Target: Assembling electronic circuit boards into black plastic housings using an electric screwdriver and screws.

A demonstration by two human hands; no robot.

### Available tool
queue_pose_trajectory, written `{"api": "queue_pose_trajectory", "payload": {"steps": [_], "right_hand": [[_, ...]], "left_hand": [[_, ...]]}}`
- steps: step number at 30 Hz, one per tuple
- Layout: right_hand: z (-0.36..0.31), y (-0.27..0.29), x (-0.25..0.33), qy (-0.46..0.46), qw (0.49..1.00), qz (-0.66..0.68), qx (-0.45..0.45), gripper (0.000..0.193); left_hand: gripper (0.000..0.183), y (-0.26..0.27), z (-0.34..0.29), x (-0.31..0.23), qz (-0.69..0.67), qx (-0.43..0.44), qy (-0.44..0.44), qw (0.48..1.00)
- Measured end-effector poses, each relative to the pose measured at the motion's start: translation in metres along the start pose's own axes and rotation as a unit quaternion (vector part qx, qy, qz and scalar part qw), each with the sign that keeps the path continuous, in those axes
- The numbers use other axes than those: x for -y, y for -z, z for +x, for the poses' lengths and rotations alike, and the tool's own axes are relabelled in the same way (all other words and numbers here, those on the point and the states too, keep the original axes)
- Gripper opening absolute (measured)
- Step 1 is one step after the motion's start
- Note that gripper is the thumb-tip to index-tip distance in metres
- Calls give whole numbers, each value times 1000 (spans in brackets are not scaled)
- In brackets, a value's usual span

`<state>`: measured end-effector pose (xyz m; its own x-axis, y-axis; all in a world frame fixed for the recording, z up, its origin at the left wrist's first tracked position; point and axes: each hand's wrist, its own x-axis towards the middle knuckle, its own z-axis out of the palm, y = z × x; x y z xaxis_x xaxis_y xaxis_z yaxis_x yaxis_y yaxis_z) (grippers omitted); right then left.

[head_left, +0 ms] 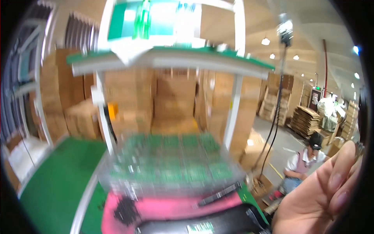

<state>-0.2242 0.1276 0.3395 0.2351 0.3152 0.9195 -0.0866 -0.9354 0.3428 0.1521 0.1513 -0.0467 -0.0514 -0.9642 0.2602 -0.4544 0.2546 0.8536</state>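
Note:
At the right edge my right hand (317, 191) is raised, its fingers curled in and pressed together. A small dark bit shows by the fingertips, too unclear to name. My left hand is out of the picture. On the bench in front lies a pink mat (163, 208), carrying a heap of small black parts (126, 210) and a slim black pen-like tool (220, 194). Behind them a clear plastic tray (156, 189) with green contents in rows is smeared by motion. Nearest me is a black curved holder (163, 226) with a small green piece (200, 227) in it.
A green-topped shelf (175, 54) on white posts spans above the bench, with green bottles (142, 19) on it. Black cables (278, 97) hang at the right. Cardboard boxes (175, 97) stand behind. A seated person (306, 160) in a cap is at the right.

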Motion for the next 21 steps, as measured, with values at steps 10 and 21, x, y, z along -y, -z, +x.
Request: {"api": "queue_pose_trajectory", "payload": {"steps": [10, 21], "right_hand": [[-36, -24, -7, 46, 999, 18, -19, 35], [-92, -90, 21, -108, 987, 118, -28, 26]], "left_hand": [[33, -5, 16, 24, -46, 56, 73, 995], [31, -5, 35, -6, -51, 53, 49, 996]]}}
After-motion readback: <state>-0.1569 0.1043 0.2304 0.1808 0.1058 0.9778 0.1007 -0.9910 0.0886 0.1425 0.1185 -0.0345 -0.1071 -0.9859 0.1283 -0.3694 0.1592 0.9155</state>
